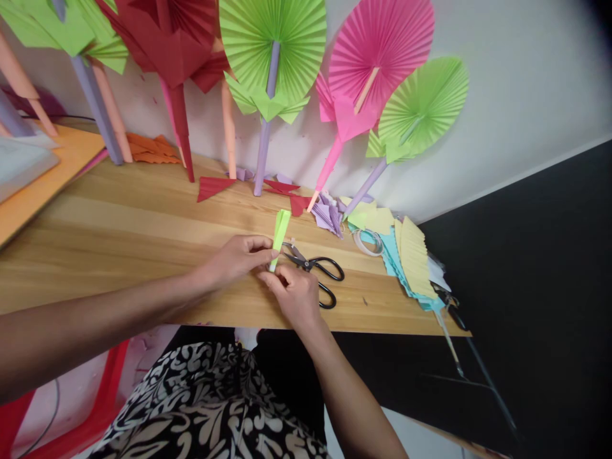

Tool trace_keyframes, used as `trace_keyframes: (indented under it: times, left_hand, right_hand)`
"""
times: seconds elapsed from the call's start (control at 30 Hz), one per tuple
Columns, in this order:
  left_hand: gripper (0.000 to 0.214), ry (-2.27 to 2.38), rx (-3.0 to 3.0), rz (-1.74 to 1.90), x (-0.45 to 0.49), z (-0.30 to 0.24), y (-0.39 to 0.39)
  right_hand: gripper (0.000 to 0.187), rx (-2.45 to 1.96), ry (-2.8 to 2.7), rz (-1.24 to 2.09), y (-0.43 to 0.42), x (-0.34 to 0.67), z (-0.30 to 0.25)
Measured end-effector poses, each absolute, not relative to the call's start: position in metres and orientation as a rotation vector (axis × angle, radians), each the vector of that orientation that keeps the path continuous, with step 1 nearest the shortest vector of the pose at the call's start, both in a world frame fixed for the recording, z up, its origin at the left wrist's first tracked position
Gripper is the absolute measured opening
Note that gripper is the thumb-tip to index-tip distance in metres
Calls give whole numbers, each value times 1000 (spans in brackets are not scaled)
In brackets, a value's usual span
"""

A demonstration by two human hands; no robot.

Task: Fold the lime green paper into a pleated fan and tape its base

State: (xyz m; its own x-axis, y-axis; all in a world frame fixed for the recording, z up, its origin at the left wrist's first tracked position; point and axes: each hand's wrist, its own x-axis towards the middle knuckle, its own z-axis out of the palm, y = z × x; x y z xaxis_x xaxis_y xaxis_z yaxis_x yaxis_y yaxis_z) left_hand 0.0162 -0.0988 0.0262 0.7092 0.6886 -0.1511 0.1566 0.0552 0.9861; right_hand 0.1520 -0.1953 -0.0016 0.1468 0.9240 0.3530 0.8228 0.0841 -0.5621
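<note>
A narrow strip of pleated light-green paper (280, 231) stands tilted over the wooden table (119, 229). My left hand (236, 258) pinches the strip's lower part from the left, fingers closed on it. Pressing against the strip's bottom end from below is my right hand (294, 293), its fingers also closed. Black-handled scissors (315, 269) lie on the table just right of both hands, touching neither.
Paper fans on paper sticks, green (272, 48), pink (380, 54) and red (172, 38), lean on the wall behind. A stack of pleated yellow and blue sheets (414, 258) and a tape roll (367, 241) lie at the right. Red scraps (213, 186) sit farther back.
</note>
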Motion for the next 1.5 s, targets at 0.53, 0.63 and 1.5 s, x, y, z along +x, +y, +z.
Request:
trace_keyframes:
  times: [0.53,0.63,1.5]
  left_hand:
    - [22,803,1694,225,-26,35,-29]
    - [20,691,1731,71,-29,45,-30]
    - [39,1013,2480,3,-40,39,-16]
  right_hand:
    - [19,-1813,-1877,11,-233,233,8]
    - [19,-1765,-1894,-13,-229,231,10]
    - [35,-1989,-1919,41,-232,247,4]
